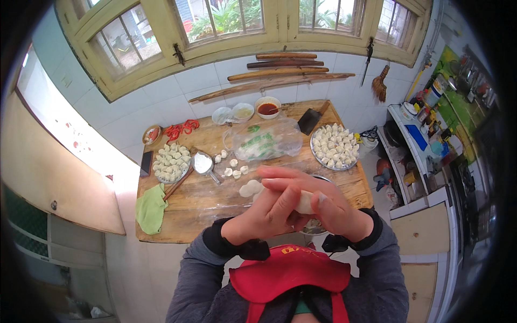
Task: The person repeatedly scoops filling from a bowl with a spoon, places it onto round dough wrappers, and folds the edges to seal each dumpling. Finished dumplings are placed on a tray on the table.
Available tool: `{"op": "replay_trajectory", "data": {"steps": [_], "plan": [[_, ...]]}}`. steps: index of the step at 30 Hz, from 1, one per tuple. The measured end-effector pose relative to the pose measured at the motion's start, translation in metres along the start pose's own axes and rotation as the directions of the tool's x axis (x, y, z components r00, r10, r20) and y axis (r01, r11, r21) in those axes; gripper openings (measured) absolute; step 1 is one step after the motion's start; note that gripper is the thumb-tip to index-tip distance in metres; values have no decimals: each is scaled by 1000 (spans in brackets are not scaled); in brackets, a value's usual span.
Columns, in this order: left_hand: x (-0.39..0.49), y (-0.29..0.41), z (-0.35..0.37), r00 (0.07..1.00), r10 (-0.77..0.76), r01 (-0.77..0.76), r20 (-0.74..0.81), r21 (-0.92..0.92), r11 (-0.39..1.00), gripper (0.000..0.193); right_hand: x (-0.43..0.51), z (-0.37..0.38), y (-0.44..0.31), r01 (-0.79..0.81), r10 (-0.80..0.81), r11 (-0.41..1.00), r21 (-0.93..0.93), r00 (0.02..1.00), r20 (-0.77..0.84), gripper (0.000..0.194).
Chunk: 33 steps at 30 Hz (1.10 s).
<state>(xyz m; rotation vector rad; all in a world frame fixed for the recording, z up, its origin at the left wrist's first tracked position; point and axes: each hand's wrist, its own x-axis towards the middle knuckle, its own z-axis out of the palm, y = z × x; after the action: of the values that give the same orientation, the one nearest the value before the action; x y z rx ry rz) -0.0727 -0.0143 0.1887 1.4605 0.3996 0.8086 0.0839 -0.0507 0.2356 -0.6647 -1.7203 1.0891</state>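
In front of my chest, my left hand (270, 210) and my right hand (329, 202) come together around a dumpling (305, 203) of pale dough. Fingers of both hands press on it and hide much of its shape. Beside my left hand, flat round dough wrappers (251, 188) lie on the wooden table (188, 208). Beneath my right hand a metal bowl (322, 177) shows only in part, with some filling visible at its near side. Several small dough pieces (233, 171) sit a little farther back.
Plates of dumplings stand at the left (171, 163) and right (334, 146). Between them are a scoop of flour (202, 163) and a plastic bag (264, 139). A cleaver (311, 120), a bowl of red sauce (268, 108) and a green cloth (151, 210) lie around the edges.
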Motion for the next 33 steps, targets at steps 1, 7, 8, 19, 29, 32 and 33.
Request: {"op": "replay_trajectory", "data": {"steps": [1,7,8,19,29,32,33], "plan": [[2,4,1,997,73,-73,0,59,996,45,2,1,-1,21,-20,999,39,999,-28,50],[23,12,0,985,-174,175,17,-93,980,47,4,0,9,-300,413,815,496,901,-135,53],[25,7,0,977,-211,211,12,-103,972,47,4,-1,17,-298,419,819,491,895,-156,50],[20,-80,-3,886,-464,452,7,-240,859,42,-38,8,100,-291,488,799,527,825,-285,48],[-14,-132,-12,844,-524,537,118,-157,829,36,-78,34,153,-376,426,905,201,800,-421,43],[-20,-145,-18,803,-573,596,164,-188,781,39,-79,37,164,-448,484,874,186,778,-400,44],[-19,-148,-20,770,-608,637,194,-203,743,40,-75,37,166,-451,475,878,158,788,-392,45]]}}
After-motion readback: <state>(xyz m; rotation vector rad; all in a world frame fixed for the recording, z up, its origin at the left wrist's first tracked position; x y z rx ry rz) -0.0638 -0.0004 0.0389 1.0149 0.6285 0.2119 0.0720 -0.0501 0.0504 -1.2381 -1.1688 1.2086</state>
